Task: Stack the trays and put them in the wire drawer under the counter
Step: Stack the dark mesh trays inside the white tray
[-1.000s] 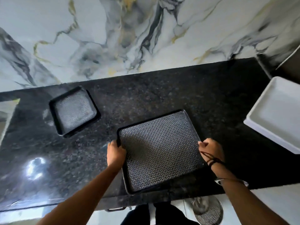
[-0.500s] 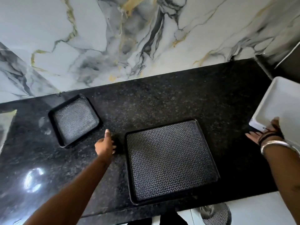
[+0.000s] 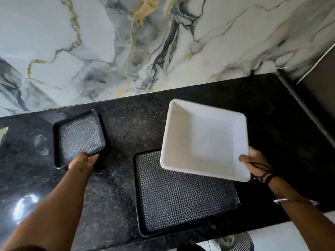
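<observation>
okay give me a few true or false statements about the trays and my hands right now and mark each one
1. The right hand holds the white tray above the large black tray. True.
2. The left hand rests on the large black tray. False: it is at the near edge of the small black tray.
3. The small black tray is stacked inside the large one. False: they lie apart on the counter.
4. The white tray is empty. True.

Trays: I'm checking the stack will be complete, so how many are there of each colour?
Black: 2, the large black tray and the small black tray.
White: 1, the white tray.
Total: 3.
</observation>
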`<move>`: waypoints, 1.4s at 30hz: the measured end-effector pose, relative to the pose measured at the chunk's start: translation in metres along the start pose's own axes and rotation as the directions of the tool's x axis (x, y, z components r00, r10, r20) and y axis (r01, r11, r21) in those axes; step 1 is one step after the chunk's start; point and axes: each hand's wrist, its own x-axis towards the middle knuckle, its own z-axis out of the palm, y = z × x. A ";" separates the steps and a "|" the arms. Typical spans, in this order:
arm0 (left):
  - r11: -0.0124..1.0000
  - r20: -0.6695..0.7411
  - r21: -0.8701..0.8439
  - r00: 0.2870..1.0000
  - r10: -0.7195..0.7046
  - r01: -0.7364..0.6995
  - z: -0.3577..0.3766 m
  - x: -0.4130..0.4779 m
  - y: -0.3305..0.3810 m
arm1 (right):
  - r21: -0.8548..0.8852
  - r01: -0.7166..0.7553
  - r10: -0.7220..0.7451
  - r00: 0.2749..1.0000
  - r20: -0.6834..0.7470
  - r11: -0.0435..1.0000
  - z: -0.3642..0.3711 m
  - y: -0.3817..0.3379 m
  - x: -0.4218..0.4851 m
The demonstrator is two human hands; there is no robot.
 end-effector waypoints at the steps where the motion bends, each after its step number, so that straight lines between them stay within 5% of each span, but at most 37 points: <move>1: 0.997 0.022 -0.065 0.999 0.048 -0.046 0.000 -0.004 -0.002 | -0.084 0.001 0.011 0.990 0.143 0.996 0.027 0.000 -0.017; 4: 0.989 0.076 0.015 0.987 0.143 -0.144 -0.004 -0.054 -0.020 | -0.205 0.010 0.054 0.950 0.306 0.979 0.080 -0.008 -0.045; 7: 0.923 0.201 0.248 0.948 0.248 -0.294 -0.007 -0.101 -0.052 | -0.350 0.021 0.093 0.947 0.306 0.936 0.088 0.003 -0.039; 12: 0.574 0.458 0.699 0.883 0.100 -0.428 -0.004 -0.148 -0.109 | -0.430 0.017 0.137 0.936 0.325 0.903 0.093 0.024 -0.048; 15: 0.284 0.519 0.804 0.850 0.093 -0.522 0.010 -0.159 -0.134 | -0.423 0.042 0.102 0.945 0.312 0.905 0.092 0.033 -0.051; 18: 0.162 0.480 0.861 0.875 0.061 -0.483 0.025 -0.170 -0.145 | -0.371 0.050 0.067 0.952 0.298 0.927 0.094 0.036 -0.058; 24: -0.106 0.496 0.865 0.799 0.340 -0.491 0.044 -0.191 -0.162 | -0.450 0.053 0.032 0.983 0.180 0.891 0.097 0.033 -0.083; 27: -0.130 0.532 0.828 0.689 0.492 -0.546 0.031 -0.201 -0.170 | -0.558 0.056 -0.168 0.974 -0.152 0.828 0.102 0.032 -0.122; 30: -0.199 0.578 0.720 0.415 0.703 -0.665 -0.018 -0.198 -0.180 | -0.472 0.198 -0.434 0.771 -0.466 0.859 0.115 0.040 -0.190; 32: -0.295 0.615 0.674 0.294 0.732 -0.677 -0.064 -0.175 -0.195 | -0.450 0.347 -0.551 0.679 -0.485 0.823 0.142 0.065 -0.243; 35: -0.403 0.685 0.720 0.485 0.544 -0.565 -0.138 -0.130 -0.226 | -0.396 0.512 -0.610 0.773 -0.174 0.762 0.227 0.117 -0.318; 37: -0.464 0.700 0.714 0.505 0.505 -0.525 -0.170 -0.105 -0.241 | -0.401 0.490 -0.423 0.871 0.248 0.774 0.297 0.147 -0.340; 39: -0.482 0.703 0.711 0.489 0.517 -0.513 -0.177 -0.092 -0.246 | -0.444 0.432 -0.088 0.787 0.610 0.785 0.360 0.167 -0.338; 42: -0.465 0.676 0.734 0.468 0.569 -0.495 -0.173 -0.083 -0.249 | -0.446 0.396 0.038 0.712 0.701 0.803 0.429 0.174 -0.303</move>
